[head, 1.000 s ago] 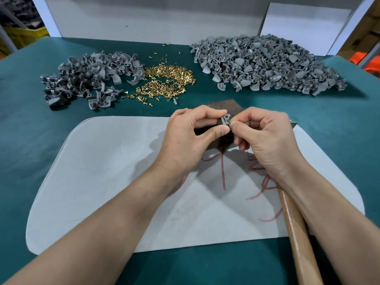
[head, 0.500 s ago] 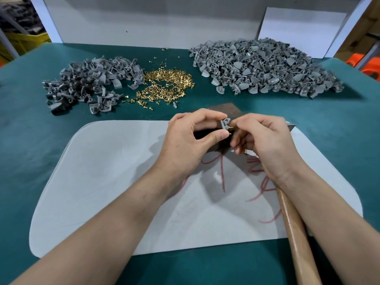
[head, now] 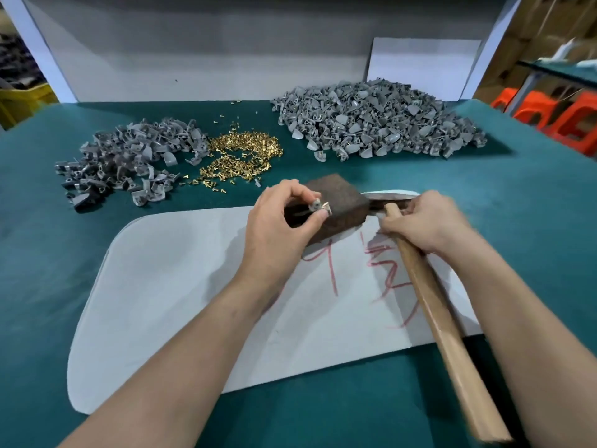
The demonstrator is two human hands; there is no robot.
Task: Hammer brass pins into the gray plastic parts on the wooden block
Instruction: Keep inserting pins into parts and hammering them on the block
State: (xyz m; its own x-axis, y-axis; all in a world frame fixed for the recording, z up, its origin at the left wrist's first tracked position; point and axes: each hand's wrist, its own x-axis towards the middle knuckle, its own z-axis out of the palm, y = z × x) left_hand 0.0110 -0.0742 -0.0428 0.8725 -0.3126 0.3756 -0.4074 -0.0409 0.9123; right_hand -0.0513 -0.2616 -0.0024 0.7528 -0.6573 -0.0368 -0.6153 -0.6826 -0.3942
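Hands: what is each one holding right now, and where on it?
Left hand pinches a gray plastic part between thumb and fingertips. Right hand closes on the hammer handle near its head.

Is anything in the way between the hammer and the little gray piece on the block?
Nothing visible blocks it. The left hand pinches the gray piece on the wooden block; those fingertips sit close. The hammer lies just right.

1. Block: dark brown wood, rough and worn, matt.
2. Hammer handle: pale wood, smooth, faint sheen.
3. Hammer head: dull, rusty-looking metal.
4. Pins: shiny brass-coloured metal.
5. Parts: grey plastic, smooth, matt.
6. Table cover: teal, matt, cloth-like.
7. Mat: white, matt, with red marks.
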